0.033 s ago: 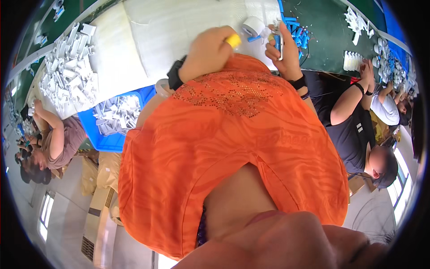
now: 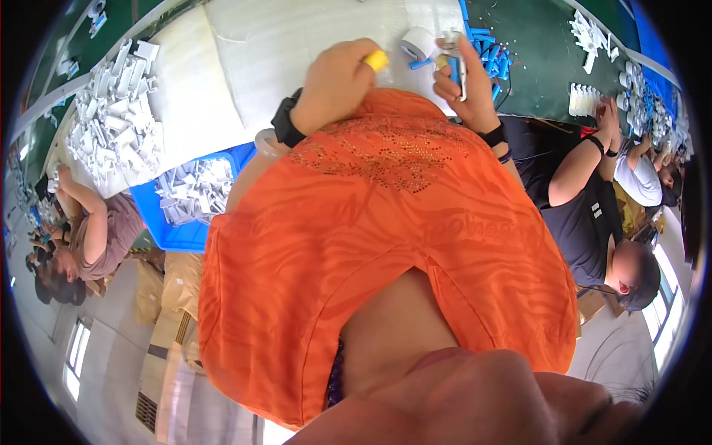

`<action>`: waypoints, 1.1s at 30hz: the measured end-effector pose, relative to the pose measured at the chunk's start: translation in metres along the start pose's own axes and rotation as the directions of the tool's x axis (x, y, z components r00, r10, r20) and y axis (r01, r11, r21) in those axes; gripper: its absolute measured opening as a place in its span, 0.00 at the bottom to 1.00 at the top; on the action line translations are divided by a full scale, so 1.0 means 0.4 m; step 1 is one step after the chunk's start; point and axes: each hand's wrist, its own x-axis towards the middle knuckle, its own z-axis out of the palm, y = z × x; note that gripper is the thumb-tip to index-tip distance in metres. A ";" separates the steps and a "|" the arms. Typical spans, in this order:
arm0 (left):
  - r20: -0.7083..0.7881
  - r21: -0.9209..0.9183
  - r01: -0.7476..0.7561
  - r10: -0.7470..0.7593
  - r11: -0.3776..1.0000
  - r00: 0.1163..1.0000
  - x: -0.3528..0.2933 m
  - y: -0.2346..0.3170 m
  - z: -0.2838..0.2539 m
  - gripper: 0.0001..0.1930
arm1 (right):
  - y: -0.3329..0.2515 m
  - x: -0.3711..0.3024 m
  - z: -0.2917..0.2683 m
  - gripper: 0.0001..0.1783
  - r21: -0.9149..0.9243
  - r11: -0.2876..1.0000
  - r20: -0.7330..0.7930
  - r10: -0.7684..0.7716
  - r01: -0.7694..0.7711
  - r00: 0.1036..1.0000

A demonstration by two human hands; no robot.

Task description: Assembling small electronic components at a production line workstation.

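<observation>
My left hand (image 2: pixel 337 81) is over the near part of the pale work surface, its fingers curled in. A yellow piece (image 2: pixel 377 60) shows at its fingertips, perhaps a finger cover; whether the fingers pinch anything is hidden. My right hand (image 2: pixel 478 100) is closed around a small white housing with a blue cylinder (image 2: pixel 455 69) in it, and a clear or whitish end stands up at its top. Beside the right hand lies a white roll (image 2: pixel 419 44), like tape, with a loose blue cylinder (image 2: pixel 420 64) by it.
Blue cylinders with thin wires (image 2: pixel 495 58) lie beyond my right hand on the green table. White plastic parts (image 2: pixel 115 122) are heaped at left, above a blue bin (image 2: pixel 182 241) of similar parts. Co-workers sit at both sides; the right one's hands (image 2: pixel 608 122) are near a white strip (image 2: pixel 584 100).
My left hand has shifted slightly left and away from me. My right hand has moved a little left and tilted, showing more of the housing and its top end.
</observation>
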 end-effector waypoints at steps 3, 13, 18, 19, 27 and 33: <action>-0.120 0.332 0.044 -0.004 0.942 0.993 0.033 -0.112 -0.021 0.10 | -0.005 0.012 0.008 0.27 -0.061 0.997 0.386 0.072 -0.053 0.920; -0.181 0.791 -0.060 0.327 0.609 0.928 0.067 -0.188 -0.038 0.20 | -0.013 0.034 0.043 0.33 -0.242 0.961 0.354 0.218 -0.136 0.910; 0.110 -0.728 0.067 0.020 0.682 0.994 0.060 -0.043 0.045 0.24 | -0.003 0.006 0.134 0.23 -0.351 0.936 0.187 0.034 0.035 0.982; 0.106 -0.801 0.095 -0.015 0.591 0.994 0.059 -0.021 0.074 0.24 | 0.004 0.006 0.147 0.21 -0.338 0.938 0.183 -0.016 0.078 0.983; 0.098 -0.947 0.129 -0.119 0.294 0.988 0.067 0.014 0.087 0.23 | 0.018 -0.004 0.142 0.09 -0.803 -0.001 0.467 -0.622 0.596 0.628; 0.024 -0.769 0.109 -0.142 0.629 0.990 0.048 -0.006 0.107 0.19 | 0.015 -0.028 0.161 0.07 -0.815 -0.280 0.579 -0.429 0.507 0.693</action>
